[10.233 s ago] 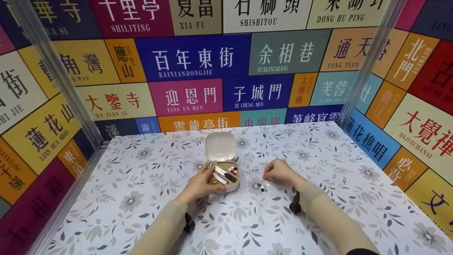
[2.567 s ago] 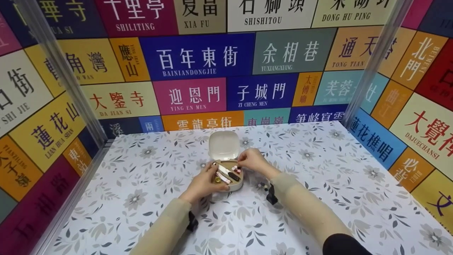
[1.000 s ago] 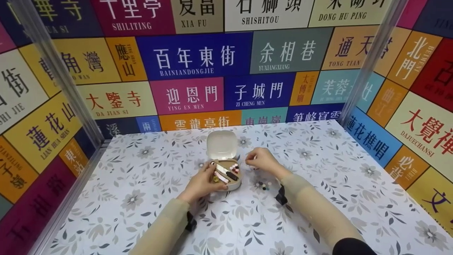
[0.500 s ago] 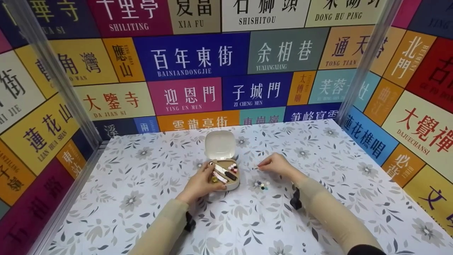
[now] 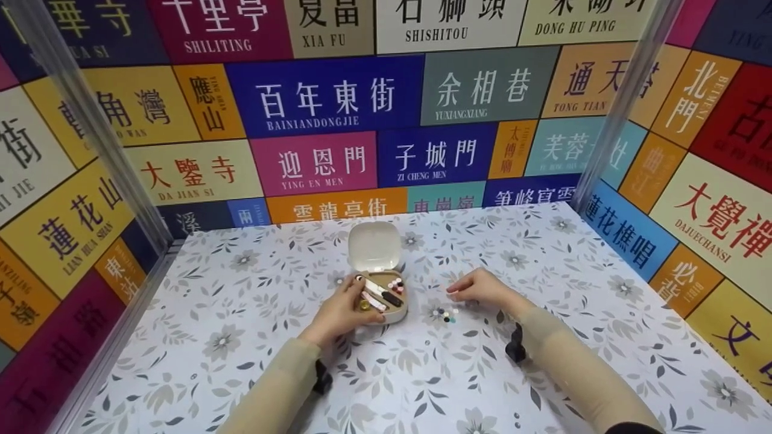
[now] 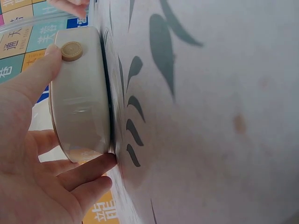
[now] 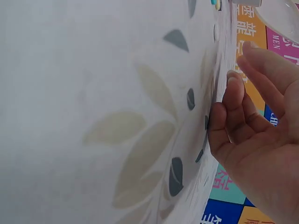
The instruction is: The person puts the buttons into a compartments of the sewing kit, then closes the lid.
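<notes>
My left hand (image 5: pixel 345 310) grips the side of a small cream lidded box (image 5: pixel 395 315), which stands with its lid up. In the left wrist view, the thumb lies beside the round gold catch (image 6: pixel 72 51) and the fingers reach round the far side. Inside the box lie a white, black-tipped stick-like tool (image 5: pixel 377 288), a gold piece (image 5: pixel 365 305) and several small pink, white and dark button-like discs (image 5: pixel 396 286). My right hand (image 5: pixel 482 289) hovers low over the table, thumb and index finger apart, with nothing visible between them.
Several loose button-like discs (image 5: pixel 446 316), dark, teal and pale, lie on the table between the box and my right hand. The flower-patterned tabletop (image 5: pixel 253 386) meets sign-covered walls (image 5: pixel 325 96) at the back and sides.
My right hand was at the box's right edge about 2.6 s ago. It has since moved right and nearer me, beside the loose discs. My left hand keeps its hold on the box.
</notes>
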`<move>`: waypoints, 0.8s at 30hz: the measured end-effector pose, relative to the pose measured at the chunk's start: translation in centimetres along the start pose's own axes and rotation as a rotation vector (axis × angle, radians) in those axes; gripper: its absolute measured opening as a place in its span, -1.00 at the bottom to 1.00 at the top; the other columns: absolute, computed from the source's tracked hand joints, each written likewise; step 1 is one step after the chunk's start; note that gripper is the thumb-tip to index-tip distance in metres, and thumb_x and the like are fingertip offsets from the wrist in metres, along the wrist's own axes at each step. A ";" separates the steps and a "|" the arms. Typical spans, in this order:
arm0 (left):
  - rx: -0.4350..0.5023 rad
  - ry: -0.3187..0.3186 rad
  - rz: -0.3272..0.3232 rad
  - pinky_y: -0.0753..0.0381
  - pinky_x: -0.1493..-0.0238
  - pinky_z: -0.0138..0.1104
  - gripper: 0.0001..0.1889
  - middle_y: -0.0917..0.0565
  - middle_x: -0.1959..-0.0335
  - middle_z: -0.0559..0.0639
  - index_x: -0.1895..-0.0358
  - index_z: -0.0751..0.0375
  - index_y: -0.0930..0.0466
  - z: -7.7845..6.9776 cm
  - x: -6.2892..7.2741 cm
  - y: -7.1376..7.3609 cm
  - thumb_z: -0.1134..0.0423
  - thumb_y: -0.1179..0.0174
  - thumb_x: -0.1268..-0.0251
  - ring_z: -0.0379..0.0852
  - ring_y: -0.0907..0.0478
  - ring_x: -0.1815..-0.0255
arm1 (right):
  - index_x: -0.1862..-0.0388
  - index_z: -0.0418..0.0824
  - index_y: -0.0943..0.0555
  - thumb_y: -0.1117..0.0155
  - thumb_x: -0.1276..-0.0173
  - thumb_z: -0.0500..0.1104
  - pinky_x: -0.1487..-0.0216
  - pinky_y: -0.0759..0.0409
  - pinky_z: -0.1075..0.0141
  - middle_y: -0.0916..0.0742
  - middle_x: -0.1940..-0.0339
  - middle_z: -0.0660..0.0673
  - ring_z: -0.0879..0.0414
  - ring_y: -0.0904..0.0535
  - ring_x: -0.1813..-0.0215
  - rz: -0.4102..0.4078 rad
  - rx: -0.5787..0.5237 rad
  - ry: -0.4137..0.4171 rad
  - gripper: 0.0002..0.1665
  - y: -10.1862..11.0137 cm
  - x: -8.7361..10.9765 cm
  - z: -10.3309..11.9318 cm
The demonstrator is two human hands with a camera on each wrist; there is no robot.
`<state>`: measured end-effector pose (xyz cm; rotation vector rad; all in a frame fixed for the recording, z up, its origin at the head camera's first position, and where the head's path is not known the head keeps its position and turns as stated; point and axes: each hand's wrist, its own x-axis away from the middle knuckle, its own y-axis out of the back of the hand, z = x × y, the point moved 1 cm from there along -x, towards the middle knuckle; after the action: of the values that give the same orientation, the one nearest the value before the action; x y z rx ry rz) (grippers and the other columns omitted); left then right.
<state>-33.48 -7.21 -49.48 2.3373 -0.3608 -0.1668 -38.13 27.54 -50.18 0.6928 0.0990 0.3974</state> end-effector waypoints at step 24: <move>0.006 -0.032 -0.010 -0.10 -0.41 0.07 0.06 -0.01 -0.54 0.20 -0.51 0.14 -0.15 -0.2 0.2 0.1 -0.18 -0.46 0.06 0.27 -0.08 -0.46 | 0.20 -0.25 -0.77 -0.51 0.00 -0.33 0.23 -0.63 0.35 -0.76 0.29 -0.05 0.18 -0.64 0.31 0.150 0.179 0.108 -0.69 0.1 0.8 0.5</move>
<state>-33.27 -7.23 -49.30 2.3454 -0.3656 -0.2085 -37.30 27.61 -49.70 0.8583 0.1868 0.5747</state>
